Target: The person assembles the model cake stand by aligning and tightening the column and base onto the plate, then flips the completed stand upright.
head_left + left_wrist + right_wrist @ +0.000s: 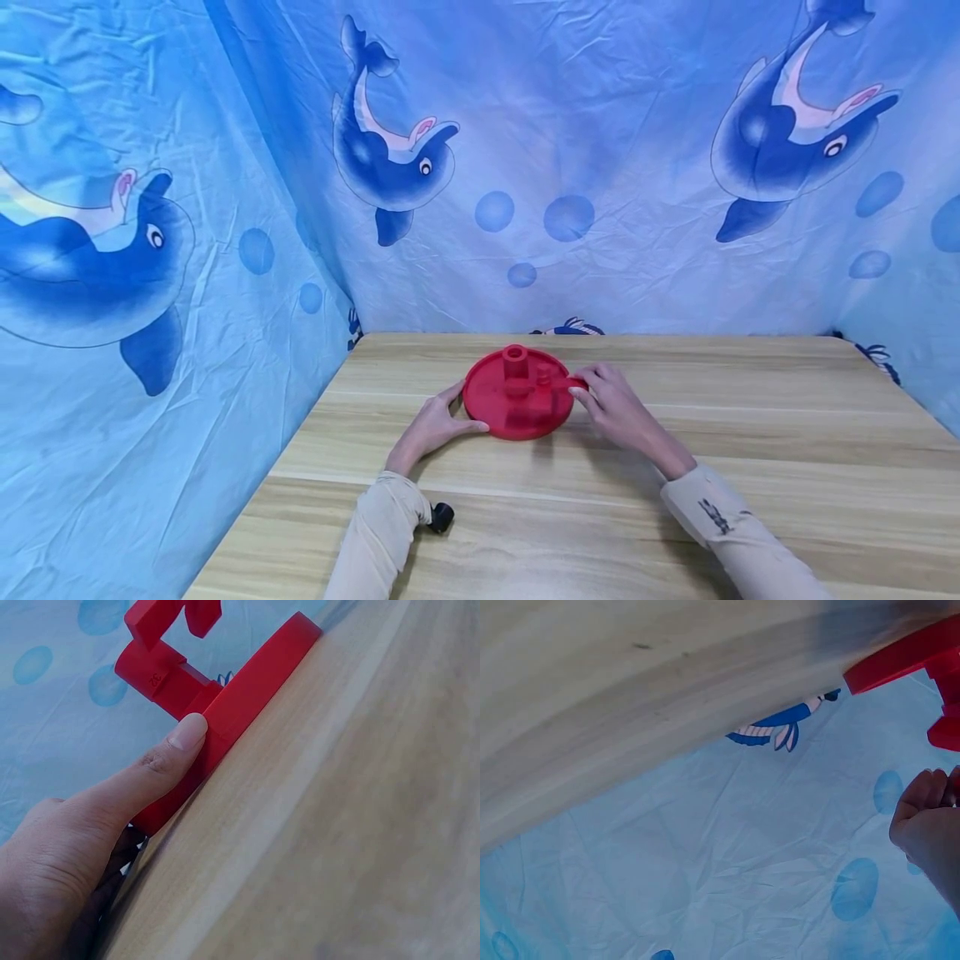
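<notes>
On the wood-grain tabletop (600,525), a round, rimmed red tray (487,408) with a hollow post (515,364) lies flat, left of the right hand (618,408), whose thumb and fingers pinch a small red piece (572,382) above the rim. The left hand (433,429) grips the rim, thumb and fingers parted. Both parts appear stiff, light, smooth plastic; rim and post offer the surest holds, narrow projections probably the weakest.

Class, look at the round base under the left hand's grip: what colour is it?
The round base is red, shown best in the head view.
</notes>
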A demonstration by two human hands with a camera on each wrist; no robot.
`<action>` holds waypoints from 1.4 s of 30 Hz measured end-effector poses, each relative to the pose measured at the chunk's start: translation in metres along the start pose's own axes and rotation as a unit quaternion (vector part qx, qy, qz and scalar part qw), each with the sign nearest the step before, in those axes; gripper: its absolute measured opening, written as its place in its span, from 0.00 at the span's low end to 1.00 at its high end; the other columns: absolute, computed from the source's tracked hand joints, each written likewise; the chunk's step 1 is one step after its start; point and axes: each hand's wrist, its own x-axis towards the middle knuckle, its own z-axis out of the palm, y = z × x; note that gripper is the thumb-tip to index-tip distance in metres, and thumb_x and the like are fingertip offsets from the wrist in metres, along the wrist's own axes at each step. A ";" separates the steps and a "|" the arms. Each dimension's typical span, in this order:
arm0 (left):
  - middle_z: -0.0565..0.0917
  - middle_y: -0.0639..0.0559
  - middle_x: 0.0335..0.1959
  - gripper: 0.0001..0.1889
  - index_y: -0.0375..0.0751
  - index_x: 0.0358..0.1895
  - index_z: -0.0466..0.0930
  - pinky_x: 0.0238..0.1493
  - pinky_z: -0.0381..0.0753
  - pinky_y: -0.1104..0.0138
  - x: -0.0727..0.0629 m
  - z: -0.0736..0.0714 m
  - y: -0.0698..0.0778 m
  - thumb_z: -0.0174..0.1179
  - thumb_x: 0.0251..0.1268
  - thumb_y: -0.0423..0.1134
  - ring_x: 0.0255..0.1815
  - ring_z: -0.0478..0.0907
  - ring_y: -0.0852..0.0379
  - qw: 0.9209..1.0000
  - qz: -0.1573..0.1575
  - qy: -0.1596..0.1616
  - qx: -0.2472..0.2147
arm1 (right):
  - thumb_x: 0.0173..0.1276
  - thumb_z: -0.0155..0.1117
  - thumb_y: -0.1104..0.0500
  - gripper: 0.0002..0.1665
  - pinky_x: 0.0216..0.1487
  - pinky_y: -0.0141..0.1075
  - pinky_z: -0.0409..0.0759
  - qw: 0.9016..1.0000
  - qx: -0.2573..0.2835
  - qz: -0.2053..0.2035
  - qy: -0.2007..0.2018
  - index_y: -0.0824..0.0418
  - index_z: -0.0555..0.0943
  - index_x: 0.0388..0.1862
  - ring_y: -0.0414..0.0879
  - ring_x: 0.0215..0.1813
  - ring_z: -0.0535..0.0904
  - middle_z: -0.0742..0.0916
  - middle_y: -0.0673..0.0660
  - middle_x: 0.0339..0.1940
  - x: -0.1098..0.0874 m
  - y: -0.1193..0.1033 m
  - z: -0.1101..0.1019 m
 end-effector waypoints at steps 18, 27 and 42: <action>0.70 0.43 0.76 0.55 0.43 0.81 0.63 0.73 0.67 0.47 -0.004 0.001 0.001 0.79 0.52 0.60 0.77 0.64 0.44 1.000 0.005 0.000 -0.003 | 0.81 0.58 0.60 0.15 0.53 0.53 0.79 0.995 0.044 0.048 -0.078 0.71 0.84 0.52 0.59 0.53 0.76 0.83 0.63 0.46 0.036 -0.020 -0.004; 0.70 0.44 0.76 0.55 0.44 0.81 0.63 0.72 0.68 0.47 -0.004 0.001 0.002 0.79 0.51 0.61 0.77 0.64 0.45 1.000 0.006 0.001 -0.011 | 0.84 0.53 0.59 0.17 0.28 0.35 0.67 0.981 0.123 0.087 -0.125 0.69 0.84 0.45 0.45 0.27 0.67 0.72 0.52 0.22 0.056 -0.021 -0.009; 0.70 0.49 0.76 0.55 0.48 0.81 0.62 0.71 0.71 0.49 -0.002 0.000 0.000 0.79 0.51 0.62 0.77 0.63 0.47 1.000 0.005 -0.005 -0.015 | 0.86 0.49 0.57 0.25 0.65 0.58 0.77 0.909 0.298 0.247 -0.154 0.73 0.74 0.71 0.69 0.63 0.79 0.83 0.71 0.62 0.073 -0.024 -0.008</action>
